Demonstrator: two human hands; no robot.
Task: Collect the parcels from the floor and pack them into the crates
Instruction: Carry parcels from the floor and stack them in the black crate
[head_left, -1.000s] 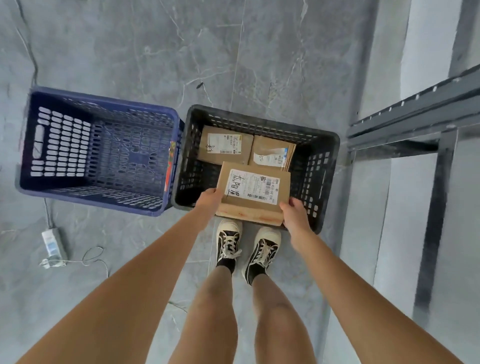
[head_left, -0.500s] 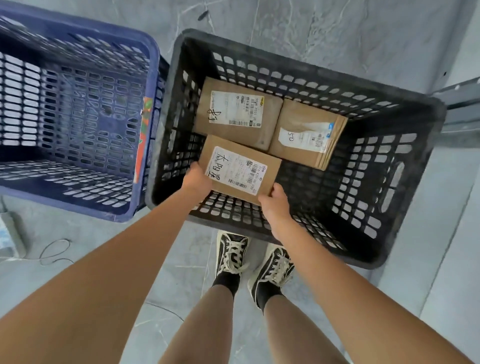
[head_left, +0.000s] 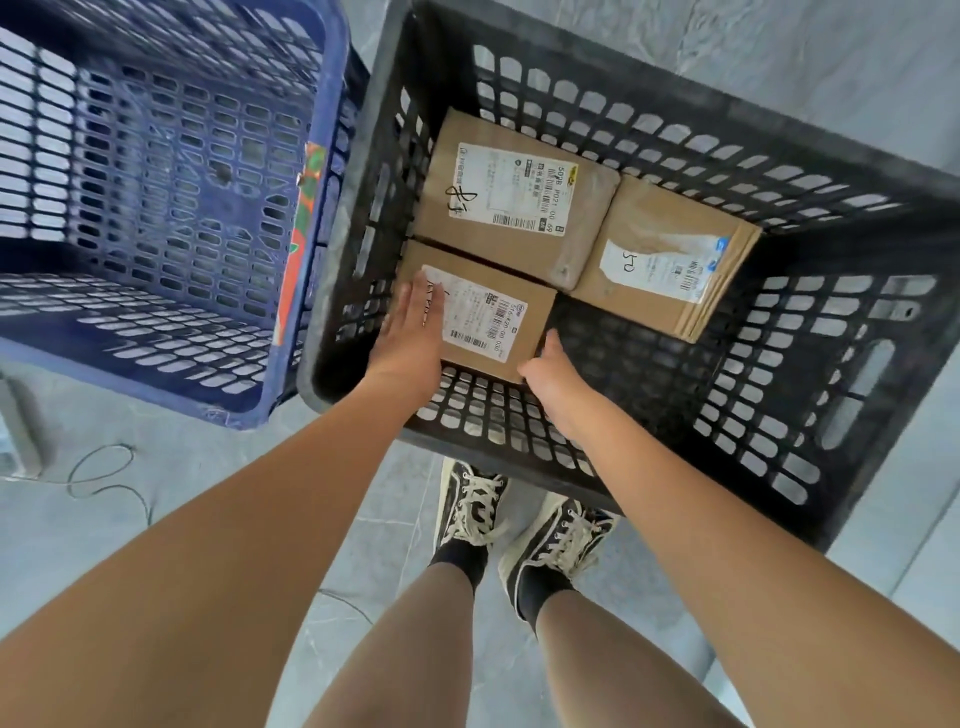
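**Parcel set down in black crate**

Sneakers (head_left: 470, 512) were seen on the grey floor (head_left: 78, 519), just before the black crate (head_left: 857, 405). Inside it, the near parcel (head_left: 514, 317) was pressed flat by the straight-fingered left hand (head_left: 413, 332), while its near right corner was gripped by the curled right hand (head_left: 548, 366). Beyond, two more parcels (head_left: 519, 208) (head_left: 665, 254) lay side by side. A blue crate (head_left: 156, 208) stood touching on the left.

black crate (head_left: 852, 395) right half open, three parcels (head_left: 511, 208) crowding left

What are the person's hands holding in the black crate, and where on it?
The nearest parcel: left hand flat on its top, right hand at its near right corner.
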